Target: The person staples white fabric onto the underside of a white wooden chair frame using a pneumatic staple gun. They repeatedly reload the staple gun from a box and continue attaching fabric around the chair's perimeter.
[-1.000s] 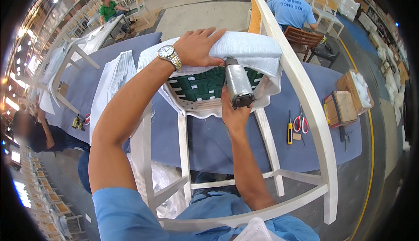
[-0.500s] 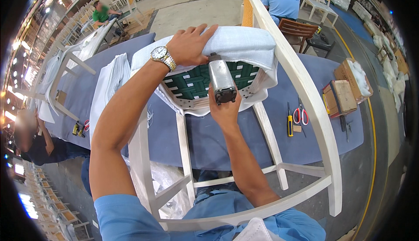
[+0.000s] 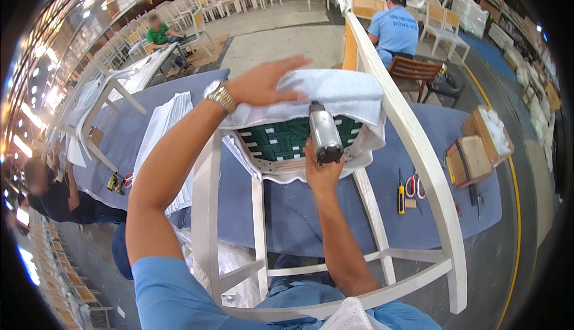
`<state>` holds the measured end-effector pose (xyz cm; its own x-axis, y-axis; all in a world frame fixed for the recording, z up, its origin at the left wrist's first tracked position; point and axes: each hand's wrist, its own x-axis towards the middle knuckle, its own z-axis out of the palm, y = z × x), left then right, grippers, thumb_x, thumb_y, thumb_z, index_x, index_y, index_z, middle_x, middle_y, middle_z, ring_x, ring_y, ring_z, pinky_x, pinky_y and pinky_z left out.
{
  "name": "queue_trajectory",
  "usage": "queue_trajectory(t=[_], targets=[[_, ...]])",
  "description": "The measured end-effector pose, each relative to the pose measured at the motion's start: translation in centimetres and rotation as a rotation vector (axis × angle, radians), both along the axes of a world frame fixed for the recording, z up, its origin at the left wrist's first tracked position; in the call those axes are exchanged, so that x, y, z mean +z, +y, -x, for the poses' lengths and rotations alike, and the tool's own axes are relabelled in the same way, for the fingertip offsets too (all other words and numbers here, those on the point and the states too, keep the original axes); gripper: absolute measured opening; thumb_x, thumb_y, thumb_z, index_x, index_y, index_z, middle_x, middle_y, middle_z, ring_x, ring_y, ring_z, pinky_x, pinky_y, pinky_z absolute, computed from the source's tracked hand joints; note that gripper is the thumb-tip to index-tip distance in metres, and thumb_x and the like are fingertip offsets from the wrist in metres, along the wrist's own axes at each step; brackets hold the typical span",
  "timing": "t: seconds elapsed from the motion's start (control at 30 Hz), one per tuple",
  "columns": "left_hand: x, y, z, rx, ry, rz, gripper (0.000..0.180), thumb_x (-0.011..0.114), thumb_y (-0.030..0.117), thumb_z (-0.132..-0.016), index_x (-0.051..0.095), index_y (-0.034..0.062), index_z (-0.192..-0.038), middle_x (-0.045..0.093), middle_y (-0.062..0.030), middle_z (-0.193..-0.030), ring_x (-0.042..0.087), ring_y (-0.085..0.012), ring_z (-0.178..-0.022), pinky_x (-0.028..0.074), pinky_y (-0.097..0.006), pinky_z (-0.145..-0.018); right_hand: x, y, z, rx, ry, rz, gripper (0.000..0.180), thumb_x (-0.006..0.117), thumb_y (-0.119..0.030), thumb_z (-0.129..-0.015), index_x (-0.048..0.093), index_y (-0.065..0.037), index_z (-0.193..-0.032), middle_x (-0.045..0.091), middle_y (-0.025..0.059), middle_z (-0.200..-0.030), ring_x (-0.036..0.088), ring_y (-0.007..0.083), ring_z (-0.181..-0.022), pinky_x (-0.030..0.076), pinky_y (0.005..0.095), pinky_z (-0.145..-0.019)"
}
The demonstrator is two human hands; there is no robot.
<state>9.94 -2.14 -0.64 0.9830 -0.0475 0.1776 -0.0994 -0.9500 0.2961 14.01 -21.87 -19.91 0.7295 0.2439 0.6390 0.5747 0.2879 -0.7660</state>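
Note:
A white wooden chair (image 3: pixel 426 168) lies tipped over on the table in front of me, its underside toward me. Green woven webbing (image 3: pixel 281 141) shows inside its seat frame. Pale blue-white fabric (image 3: pixel 344 91) wraps over the seat's edge. My right hand (image 3: pixel 323 171) is closed around a silver staple gun (image 3: pixel 324 130), whose nose is at the fabric's lower edge; whether it touches, I cannot tell. My left hand (image 3: pixel 263 85), with a metal watch on its wrist, is stretched out flat at the upper left of the fabric, slightly blurred.
On the grey-blue padded table (image 3: pixel 287 219) lie a yellow screwdriver (image 3: pixel 401 198) and red-handled scissors (image 3: pixel 415 186) at right, near cardboard boxes (image 3: pixel 469 159). Folded white cloth (image 3: pixel 156 144) is stacked at left. Another chair (image 3: pixel 95 109) stands beyond it. Co-workers sit farther off.
My left hand has loosened from the fabric, its fingers now straighter. The staple gun has shifted right along the seat's edge. The whole view has tilted up somewhat.

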Motion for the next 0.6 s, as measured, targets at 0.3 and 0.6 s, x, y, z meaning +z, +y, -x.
queue_trajectory(t=[0.3,0.6], targets=[[-2.8,6.2,-2.9,0.31,0.304,0.022,0.095,0.043,0.081,-0.09,0.042,0.0102,-0.154,0.044,-0.0255,-0.154,0.045,-0.0403,-0.141,0.033,-0.044,-0.119,-2.0,0.4,-1.2,0.12,0.043,0.029,0.027,0.073,-0.004,-0.086,0.061,0.007,-0.108,0.065,0.015,-0.083,0.065,0.0245,-0.067,0.052,0.0357,-0.064],[-3.6,1.1,1.5,0.294,0.118,-0.412,0.104,0.061,0.075,-0.083,0.027,0.0143,-0.16,0.036,-0.0227,-0.159,0.047,-0.0451,-0.137,0.039,-0.052,-0.112,-1.6,1.5,1.8,0.017,-0.126,0.017,0.026,0.074,-0.004,-0.085,0.062,0.003,-0.107,0.066,0.0191,-0.089,0.066,0.0372,-0.071,0.053,0.0419,-0.066]])
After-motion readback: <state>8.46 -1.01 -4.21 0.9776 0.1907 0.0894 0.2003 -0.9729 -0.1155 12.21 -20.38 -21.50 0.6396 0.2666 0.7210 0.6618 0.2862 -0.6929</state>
